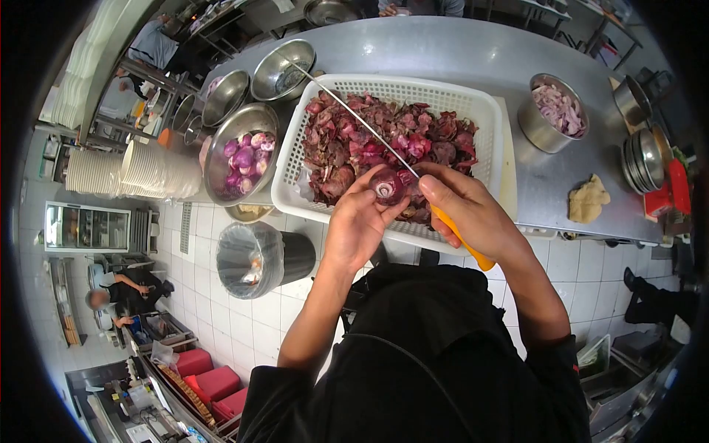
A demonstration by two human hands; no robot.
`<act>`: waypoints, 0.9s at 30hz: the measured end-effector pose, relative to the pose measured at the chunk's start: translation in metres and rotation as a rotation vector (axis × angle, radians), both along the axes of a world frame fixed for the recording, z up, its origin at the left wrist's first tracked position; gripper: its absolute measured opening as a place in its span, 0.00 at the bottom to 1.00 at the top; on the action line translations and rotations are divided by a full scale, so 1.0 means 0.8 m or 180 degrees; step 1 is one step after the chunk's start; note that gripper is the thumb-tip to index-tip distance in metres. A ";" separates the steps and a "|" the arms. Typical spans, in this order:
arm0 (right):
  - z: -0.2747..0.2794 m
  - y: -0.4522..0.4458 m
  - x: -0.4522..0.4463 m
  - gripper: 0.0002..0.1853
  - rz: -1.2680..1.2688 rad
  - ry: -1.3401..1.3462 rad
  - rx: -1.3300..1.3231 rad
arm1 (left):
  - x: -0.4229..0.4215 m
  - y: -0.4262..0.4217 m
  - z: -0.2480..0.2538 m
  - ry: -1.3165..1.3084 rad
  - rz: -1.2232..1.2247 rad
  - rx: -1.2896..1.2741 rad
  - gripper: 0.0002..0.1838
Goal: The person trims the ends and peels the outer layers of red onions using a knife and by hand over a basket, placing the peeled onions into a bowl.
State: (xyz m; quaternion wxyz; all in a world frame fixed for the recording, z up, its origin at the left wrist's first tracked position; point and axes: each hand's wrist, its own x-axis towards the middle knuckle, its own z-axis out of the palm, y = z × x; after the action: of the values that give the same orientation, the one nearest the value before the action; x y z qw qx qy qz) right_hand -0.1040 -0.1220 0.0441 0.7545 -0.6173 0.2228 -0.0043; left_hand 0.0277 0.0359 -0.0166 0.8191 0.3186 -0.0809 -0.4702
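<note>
My left hand (pixel 356 225) grips a red onion (pixel 387 186) between fingers and thumb, its cut end turned up. Wrapped round the orange handle of a knife (pixel 473 249) is my right hand (pixel 473 205). The long thin blade points up and left, and its lower part lies close beside the onion; I cannot tell whether it touches. Both hands are over the near side of a white perforated basket (pixel 490 122), which holds red onions and loose skins (pixel 347 140). Left of the basket, a steel bowl (pixel 216 171) contains peeled purple onions (pixel 247 156).
Two steel bowls (pixel 284 70) (pixel 226 98) stand at the back left. A steel pot (pixel 539 125) with sliced onion is on the right, near a crumpled cloth (pixel 588 199). A lined bin (pixel 247 258) stands on the floor. Another person (pixel 129 288) is at far left.
</note>
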 end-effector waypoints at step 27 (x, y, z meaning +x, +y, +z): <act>-0.010 -0.020 -0.004 0.31 -0.0127 0.0389 -0.0150 | 0.014 0.020 -0.005 -0.0042 0.0330 0.0094 0.24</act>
State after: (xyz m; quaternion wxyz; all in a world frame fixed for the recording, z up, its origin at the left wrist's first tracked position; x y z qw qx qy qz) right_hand -0.1071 -0.1384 0.0361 0.7245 -0.6295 0.2806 0.0130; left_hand 0.0391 0.0521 -0.0205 0.8370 0.3375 -0.0628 -0.4261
